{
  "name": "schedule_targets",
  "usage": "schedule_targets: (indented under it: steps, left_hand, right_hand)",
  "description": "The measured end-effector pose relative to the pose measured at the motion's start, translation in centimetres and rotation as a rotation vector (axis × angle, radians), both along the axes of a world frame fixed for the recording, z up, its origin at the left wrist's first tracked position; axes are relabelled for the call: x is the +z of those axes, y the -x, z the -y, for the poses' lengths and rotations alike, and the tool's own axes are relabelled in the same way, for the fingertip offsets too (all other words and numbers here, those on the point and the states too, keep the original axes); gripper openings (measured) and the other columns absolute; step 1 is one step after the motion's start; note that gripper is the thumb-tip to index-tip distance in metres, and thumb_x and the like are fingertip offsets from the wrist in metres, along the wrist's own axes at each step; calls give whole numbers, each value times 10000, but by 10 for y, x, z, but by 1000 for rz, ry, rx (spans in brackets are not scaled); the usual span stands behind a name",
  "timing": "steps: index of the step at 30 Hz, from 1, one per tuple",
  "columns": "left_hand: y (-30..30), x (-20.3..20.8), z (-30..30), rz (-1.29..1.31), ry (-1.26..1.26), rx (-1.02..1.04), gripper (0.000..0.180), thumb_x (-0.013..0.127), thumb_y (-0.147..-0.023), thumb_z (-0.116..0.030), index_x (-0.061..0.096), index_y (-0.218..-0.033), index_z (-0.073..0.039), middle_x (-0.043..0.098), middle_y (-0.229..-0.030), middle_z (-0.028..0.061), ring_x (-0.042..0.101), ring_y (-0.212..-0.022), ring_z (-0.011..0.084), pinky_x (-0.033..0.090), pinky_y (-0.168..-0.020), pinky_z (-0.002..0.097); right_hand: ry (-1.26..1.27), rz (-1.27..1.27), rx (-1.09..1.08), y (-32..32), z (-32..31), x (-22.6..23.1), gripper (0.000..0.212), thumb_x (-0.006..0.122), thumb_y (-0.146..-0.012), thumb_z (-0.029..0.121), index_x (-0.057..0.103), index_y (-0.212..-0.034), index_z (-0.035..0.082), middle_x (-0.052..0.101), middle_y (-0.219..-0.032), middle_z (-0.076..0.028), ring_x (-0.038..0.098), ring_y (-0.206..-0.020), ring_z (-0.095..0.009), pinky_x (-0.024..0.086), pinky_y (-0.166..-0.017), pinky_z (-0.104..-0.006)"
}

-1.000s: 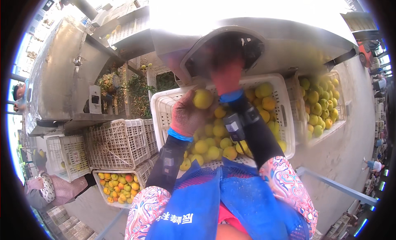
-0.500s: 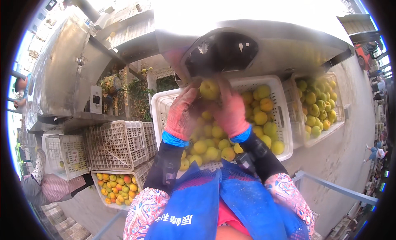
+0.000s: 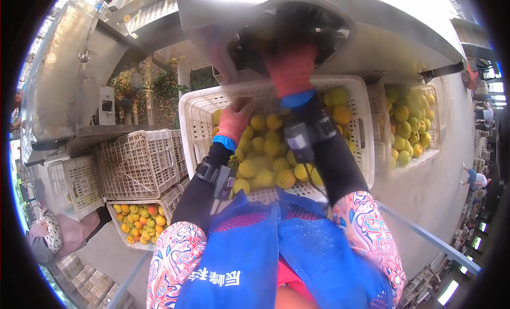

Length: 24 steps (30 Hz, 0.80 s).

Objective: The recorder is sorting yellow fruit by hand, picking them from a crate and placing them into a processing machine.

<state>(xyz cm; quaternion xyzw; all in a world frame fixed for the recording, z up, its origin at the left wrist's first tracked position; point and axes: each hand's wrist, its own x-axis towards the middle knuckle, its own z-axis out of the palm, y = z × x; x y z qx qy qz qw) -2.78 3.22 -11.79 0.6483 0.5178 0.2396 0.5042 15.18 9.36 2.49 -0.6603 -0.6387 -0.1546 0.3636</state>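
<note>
Two gloved hands over white crate (image 3: 191, 115) of yellow fruit (image 3: 268, 163): left hand (image 3: 234, 120) low, resting on fruit at left rim, grip unclear; right hand (image 3: 291, 70) raised toward dark chute mouth (image 3: 303, 22), blurred, grip unclear.

Harsh daylight from above, blown-out glare over the metal chute (image 3: 340, 32) top. Dark shadow inside chute mouth. Right hand (image 3: 291, 70) motion-blurred below it; left hand (image 3: 235, 120) softer too. Heavy fisheye bending and black vignette well away from chute. Crate fruit evenly lit.
</note>
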Motion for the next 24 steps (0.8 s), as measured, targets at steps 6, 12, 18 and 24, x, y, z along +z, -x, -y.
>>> schedule_targets:
  steps: [6, 12, 18, 24]
  left_hand:
    - [-21, -134, 20, -779, -266, -337, 365, 642, -907, -307, 665, -1208, -101, 679, -1208, 144, 669, -1063, 355, 546, -860, 457]
    - [-65, -120, -4, -936, -471, -600, 377, 604, -918, -285, 663, -1210, -53, 662, -1241, 161, 655, -1117, 315, 540, -857, 485]
    - [-37, -101, -14, -732, 87, -292, 552, 617, -907, -423, 569, -1352, -99, 641, -1290, 167, 592, -1220, 360, 428, -1038, 502]
    - [6, 12, 12, 1015, 729, 121, 707, 591, -917, -526, 441, -1468, -109, 503, -1456, 141, 459, -1354, 363, 331, -1132, 583]
  right_hand:
    - [53, -265, 526, -10, 63, -8, 238, 735, -833, 240, 732, -1034, 111, 701, -855, -88, 665, -813, -314, 518, -720, -438]
    - [859, 40, 242, -34, 104, -207, 325, 606, -863, 176, 722, -1161, 116, 677, -1212, -172, 649, -1083, -348, 504, -919, -450]
    - [1270, 355, 302, -35, 69, -222, 474, 602, -900, 278, 612, -1311, 40, 603, -1345, -197, 589, -1204, -367, 427, -1049, -474]
    - [924, -1085, 517, -43, 88, -124, 594, 680, -901, 423, 592, -1330, 21, 623, -1294, -157, 584, -1200, -266, 451, -1030, -404]
